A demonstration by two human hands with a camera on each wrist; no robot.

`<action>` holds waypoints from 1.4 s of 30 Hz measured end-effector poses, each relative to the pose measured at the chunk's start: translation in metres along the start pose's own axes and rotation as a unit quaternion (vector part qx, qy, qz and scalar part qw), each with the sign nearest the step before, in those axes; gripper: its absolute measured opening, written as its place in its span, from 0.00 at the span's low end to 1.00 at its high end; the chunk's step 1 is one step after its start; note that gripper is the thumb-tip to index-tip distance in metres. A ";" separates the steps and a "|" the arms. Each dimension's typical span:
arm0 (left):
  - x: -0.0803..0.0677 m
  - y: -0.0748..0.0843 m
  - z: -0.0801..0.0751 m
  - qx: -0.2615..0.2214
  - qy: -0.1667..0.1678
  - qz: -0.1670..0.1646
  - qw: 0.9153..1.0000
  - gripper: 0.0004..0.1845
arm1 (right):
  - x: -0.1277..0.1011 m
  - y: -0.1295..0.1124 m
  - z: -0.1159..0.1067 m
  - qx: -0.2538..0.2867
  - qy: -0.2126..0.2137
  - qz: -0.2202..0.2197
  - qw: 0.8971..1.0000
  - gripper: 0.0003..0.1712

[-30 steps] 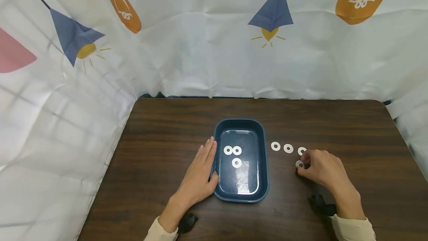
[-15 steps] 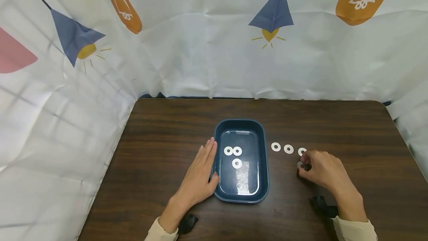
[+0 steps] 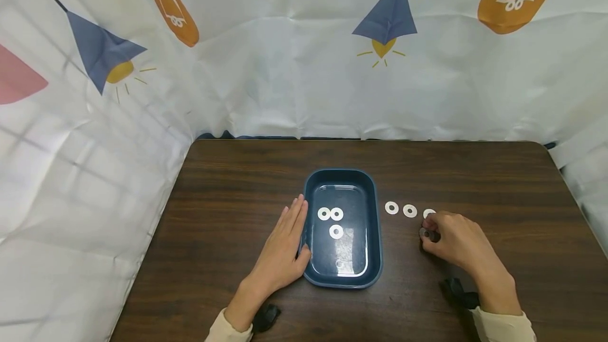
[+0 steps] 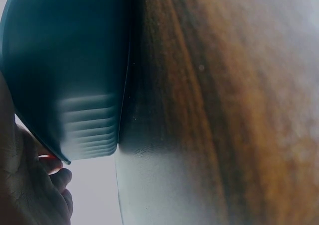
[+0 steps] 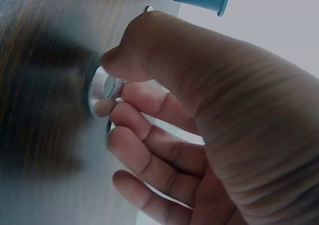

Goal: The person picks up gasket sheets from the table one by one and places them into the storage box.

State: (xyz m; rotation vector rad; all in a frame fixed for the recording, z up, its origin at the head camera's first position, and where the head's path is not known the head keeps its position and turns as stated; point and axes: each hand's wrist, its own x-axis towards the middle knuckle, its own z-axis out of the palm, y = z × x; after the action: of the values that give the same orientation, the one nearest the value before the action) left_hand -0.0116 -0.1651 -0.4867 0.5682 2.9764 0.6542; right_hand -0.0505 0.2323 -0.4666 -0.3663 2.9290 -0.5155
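- Held washer (image 3: 425, 233): small metal ring, tipped up on edge and pinched in the right hand (image 3: 453, 240), low over the table (image 3: 228, 183) to the right of the tray (image 3: 375, 257). In the right wrist view the washer (image 5: 101, 91) sits between thumb tip and forefinger, hole facing the camera.
- Right hand: fingers curled in, thumb and forefinger closed on the washer; other fingers tucked under. Heel of the hand is close to the tabletop.
- Row of washers on the table, just beyond the right hand: far-left washer (image 3: 391, 207), middle washer (image 3: 410, 210), and a third washer (image 3: 429, 213) partly covered by the knuckles. All three lie flat, spaced apart, in a line running right from the tray.
- Tray: dark blue, rectangular with rounded corners, shallow, near the middle of the table. Shiny floor.
- Inside the tray: two washers side by side and touching, (image 3: 324, 214) and (image 3: 336, 214), with one more washer (image 3: 336, 231) just nearer the person.
- Left hand (image 3: 285, 244): flat on the table, fingers straight and together, lying along the tray's left wall; thumb touches the wall near the front corner. Holds nothing. Left wrist view shows the tray's outer wall (image 4: 65, 75) up close against the wood, rather blurred.
- Sleeves: pale cuffs at both wrists, a dark strap at each.
- Backdrop (image 3: 304, 67): white cloth with blue, orange and pink shapes hung behind and to the left of the table.
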 end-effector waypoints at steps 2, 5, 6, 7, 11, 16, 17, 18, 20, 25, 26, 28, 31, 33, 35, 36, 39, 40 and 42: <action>0.000 0.000 0.000 0.002 0.000 0.000 1.000 0.52 | 0.000 -0.002 0.000 0.000 0.009 -0.009 1.000 0.08; 0.000 0.000 0.000 0.004 -0.001 -0.001 1.000 0.53 | 0.000 -0.006 0.000 -0.003 0.025 -0.024 0.999 0.09; 0.000 0.000 0.000 0.005 -0.002 -0.002 1.000 0.53 | 0.000 -0.008 -0.001 -0.005 0.031 -0.029 0.999 0.09; 0.000 0.000 0.000 0.005 -0.002 -0.002 1.000 0.53 | 0.000 -0.009 -0.001 -0.006 0.036 -0.034 0.999 0.09; 0.000 0.001 0.000 0.007 -0.006 -0.005 1.000 0.53 | -0.001 -0.015 -0.003 -0.008 0.056 -0.049 0.997 0.10; 0.001 0.001 -0.001 0.007 -0.005 -0.002 1.000 0.53 | -0.001 -0.021 -0.003 -0.013 0.068 -0.060 0.996 0.12; 0.001 0.001 -0.001 0.007 -0.005 -0.003 1.000 0.53 | -0.001 -0.021 -0.003 -0.014 0.069 -0.062 0.996 0.12; 0.002 0.001 -0.001 0.006 -0.005 -0.003 1.000 0.53 | -0.001 -0.022 -0.002 -0.014 0.069 -0.064 0.996 0.13; 0.002 0.002 -0.001 0.006 -0.006 -0.004 1.000 0.53 | -0.001 -0.023 -0.001 -0.017 0.070 -0.069 0.995 0.13; 0.001 0.002 -0.001 0.005 -0.008 -0.005 1.000 0.53 | -0.002 -0.025 0.000 -0.031 0.096 -0.100 0.990 0.14; 0.001 0.002 -0.001 0.004 -0.007 -0.006 1.000 0.53 | -0.002 -0.026 0.000 -0.033 0.104 -0.108 0.988 0.14; 0.001 0.002 -0.001 0.004 -0.008 -0.006 1.000 0.53 | -0.003 -0.027 -0.001 -0.038 0.117 -0.125 0.985 0.14; 0.000 0.002 -0.001 0.002 -0.007 -0.006 1.000 0.53 | -0.003 -0.030 -0.001 -0.045 0.134 -0.146 0.979 0.13; -0.001 0.002 -0.001 0.003 -0.005 -0.006 1.000 0.53 | -0.004 -0.032 -0.002 -0.048 0.143 -0.158 0.976 0.13; -0.001 0.002 -0.001 0.002 -0.003 -0.005 1.000 0.53 | -0.004 -0.033 -0.003 -0.048 0.150 -0.166 0.974 0.13; -0.001 0.002 -0.001 0.002 -0.003 -0.005 1.000 0.53 | -0.004 -0.034 -0.004 -0.047 0.153 -0.169 0.972 0.13; -0.001 0.001 -0.001 0.003 -0.003 -0.004 1.000 0.53 | -0.004 -0.037 -0.007 -0.045 0.157 -0.175 0.971 0.14; 0.000 0.001 -0.001 0.003 -0.002 -0.003 1.000 0.53 | -0.004 -0.038 -0.008 -0.044 0.157 -0.176 0.971 0.14; 0.000 0.001 -0.001 0.003 -0.002 -0.002 1.000 0.53 | -0.003 -0.040 -0.009 -0.045 0.154 -0.177 0.971 0.14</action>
State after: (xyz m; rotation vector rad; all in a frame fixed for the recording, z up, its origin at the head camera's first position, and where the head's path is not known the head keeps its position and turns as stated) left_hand -0.0109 -0.1643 -0.4853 0.5624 2.9757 0.6419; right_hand -0.0408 0.1998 -0.4436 -0.9093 3.2059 -0.5233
